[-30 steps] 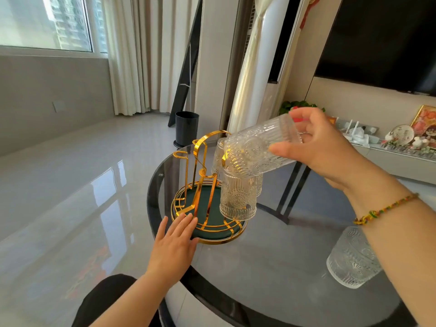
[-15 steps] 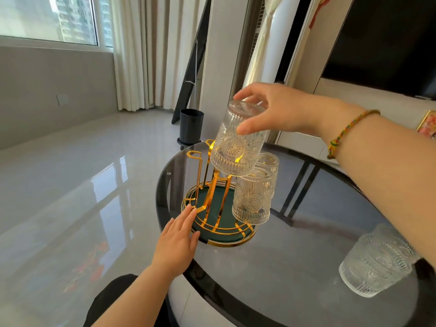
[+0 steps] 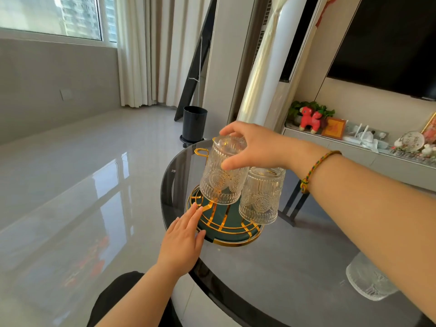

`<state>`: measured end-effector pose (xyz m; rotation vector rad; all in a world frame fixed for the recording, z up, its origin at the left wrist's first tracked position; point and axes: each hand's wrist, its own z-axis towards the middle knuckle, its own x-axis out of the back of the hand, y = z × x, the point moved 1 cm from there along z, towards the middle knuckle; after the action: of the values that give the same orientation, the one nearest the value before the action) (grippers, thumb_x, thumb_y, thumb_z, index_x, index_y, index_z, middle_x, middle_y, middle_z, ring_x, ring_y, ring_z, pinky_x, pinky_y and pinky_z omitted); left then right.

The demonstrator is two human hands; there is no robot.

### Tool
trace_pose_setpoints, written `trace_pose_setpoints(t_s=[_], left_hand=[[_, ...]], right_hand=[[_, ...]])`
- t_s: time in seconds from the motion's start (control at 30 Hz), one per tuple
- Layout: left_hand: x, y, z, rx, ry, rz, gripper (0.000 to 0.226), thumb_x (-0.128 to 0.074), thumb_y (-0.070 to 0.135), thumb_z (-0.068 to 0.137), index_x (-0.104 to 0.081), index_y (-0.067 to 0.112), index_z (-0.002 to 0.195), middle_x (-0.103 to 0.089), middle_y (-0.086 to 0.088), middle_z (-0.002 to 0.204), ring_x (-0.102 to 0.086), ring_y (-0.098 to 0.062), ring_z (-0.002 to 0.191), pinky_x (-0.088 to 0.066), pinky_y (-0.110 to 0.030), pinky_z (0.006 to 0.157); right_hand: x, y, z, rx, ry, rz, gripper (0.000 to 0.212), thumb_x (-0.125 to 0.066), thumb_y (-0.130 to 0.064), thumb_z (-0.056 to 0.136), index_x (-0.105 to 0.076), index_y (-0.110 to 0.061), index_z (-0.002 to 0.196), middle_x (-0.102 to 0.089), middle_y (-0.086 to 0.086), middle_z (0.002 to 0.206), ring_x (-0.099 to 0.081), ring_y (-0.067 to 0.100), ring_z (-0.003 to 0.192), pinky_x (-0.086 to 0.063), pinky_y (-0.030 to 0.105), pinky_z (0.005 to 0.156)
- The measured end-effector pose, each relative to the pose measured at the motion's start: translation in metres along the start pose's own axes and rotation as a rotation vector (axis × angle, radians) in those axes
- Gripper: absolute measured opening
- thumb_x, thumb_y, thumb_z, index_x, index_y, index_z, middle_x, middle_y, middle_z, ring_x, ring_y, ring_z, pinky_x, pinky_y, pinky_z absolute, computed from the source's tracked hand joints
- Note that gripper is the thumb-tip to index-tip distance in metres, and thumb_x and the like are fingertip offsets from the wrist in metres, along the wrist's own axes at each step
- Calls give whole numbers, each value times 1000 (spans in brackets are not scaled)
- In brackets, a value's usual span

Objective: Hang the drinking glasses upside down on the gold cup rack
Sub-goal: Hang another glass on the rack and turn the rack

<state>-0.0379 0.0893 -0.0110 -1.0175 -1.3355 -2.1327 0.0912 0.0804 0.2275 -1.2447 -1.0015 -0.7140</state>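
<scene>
The gold cup rack (image 3: pixel 221 223) with a dark green base stands on the round dark glass table (image 3: pixel 295 267). My right hand (image 3: pixel 254 147) grips the base of an embossed drinking glass (image 3: pixel 223 175), held upside down over a rack arm. A second glass (image 3: pixel 260 197) hangs upside down on the rack just to its right. A free gold hook (image 3: pixel 201 152) sticks out at the rack's far left. My left hand (image 3: pixel 182 241) lies flat, fingers together, against the rack's base rim. A third glass (image 3: pixel 368 282) stands on the table under my right forearm.
A black bin (image 3: pixel 194 125) stands on the floor behind the table. A low shelf (image 3: pixel 354 149) with ornaments and a red toy runs along the right wall. Glossy floor lies to the left of the table edge.
My right hand has lowered the upside-down glass further over the rack arm, next to the hanging glass. One second ago the glass was held on its side. My left hand stays at the base.
</scene>
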Motion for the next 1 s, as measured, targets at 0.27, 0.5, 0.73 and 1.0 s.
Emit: trace_pose_setpoints(t_s=[0.27,0.5,0.73,1.0], left_hand=[[-1,-1,1,5,-9,-1,52,-32,35,93,-6,31,138,-7,5,153,-14,-16,140,-6,-32,113],[0,1,0,14,-30,-3,54,-33,37,93,-5,30,138,-6,5,154,-13,-16,140,-6,-33,114],[2,2,0,-7,-20,-14,56,-34,35,93,-2,31,138,-7,5,153,-14,-15,139,-6,-32,114],[4,5,-2,-3,-32,-15,54,-33,34,93,-3,29,138,-8,4,153,-14,-15,139,-8,-33,114]], right_hand=[[-31,17,-4,-58,-31,0,72,-70,-30,70,-31,-22,130,-36,2,141,-36,19,125,-32,24,87],[-40,19,-5,-43,-77,-23,73,-68,-29,72,-28,-20,132,-32,3,143,-35,19,127,-32,24,88],[-33,21,-7,-96,-115,-17,78,-64,-47,70,-29,-18,133,-34,4,144,-35,20,128,-31,26,90],[-9,16,14,-315,401,157,54,-44,-54,81,-36,-12,47,-43,8,53,-43,21,51,-34,28,48]])
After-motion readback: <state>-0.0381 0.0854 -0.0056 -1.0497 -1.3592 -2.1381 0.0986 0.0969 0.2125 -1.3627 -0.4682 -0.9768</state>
